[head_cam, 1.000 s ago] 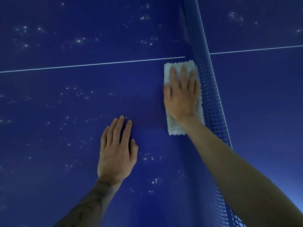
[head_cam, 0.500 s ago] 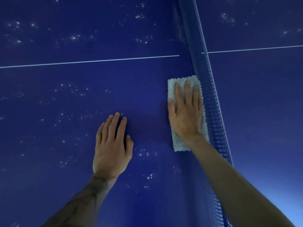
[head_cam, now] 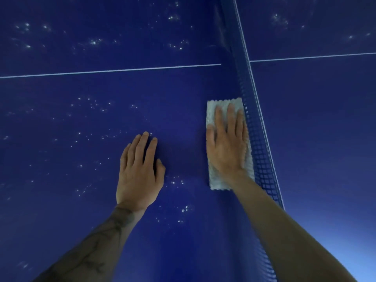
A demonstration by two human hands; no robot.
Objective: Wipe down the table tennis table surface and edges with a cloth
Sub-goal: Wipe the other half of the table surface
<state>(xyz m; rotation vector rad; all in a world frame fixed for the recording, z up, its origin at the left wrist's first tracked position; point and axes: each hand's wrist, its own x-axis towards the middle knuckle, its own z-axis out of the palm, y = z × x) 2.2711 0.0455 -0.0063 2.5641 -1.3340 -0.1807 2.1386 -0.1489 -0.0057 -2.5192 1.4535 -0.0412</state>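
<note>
The blue desk (head_cam: 50, 210) fills the frame, with small white specks (head_cam: 93, 42) scattered over its left and upper-left parts. A thin white line (head_cam: 109, 70) crosses the upper part of the frame from the left edge toward the net.

Left of centre, the left hand (head_cam: 140, 176) lies palm down on the bare surface. Its grip is apart, with straight fingers that hold nothing. Its tattooed forearm (head_cam: 97, 247) comes in from the lower left.

Right of centre, the white cloth (head_cam: 211, 112), folded into a long strip, lies flat on the desk. Its long side runs just beside the foot of the net. The right hand (head_cam: 225, 147) presses flat on the cloth's middle, grip apart and fingers straight, so both ends of the cloth show.

The blue mesh net (head_cam: 262, 159) runs from the top of the frame down to the lower right. The desk's other half lies beyond it on the right.
</note>
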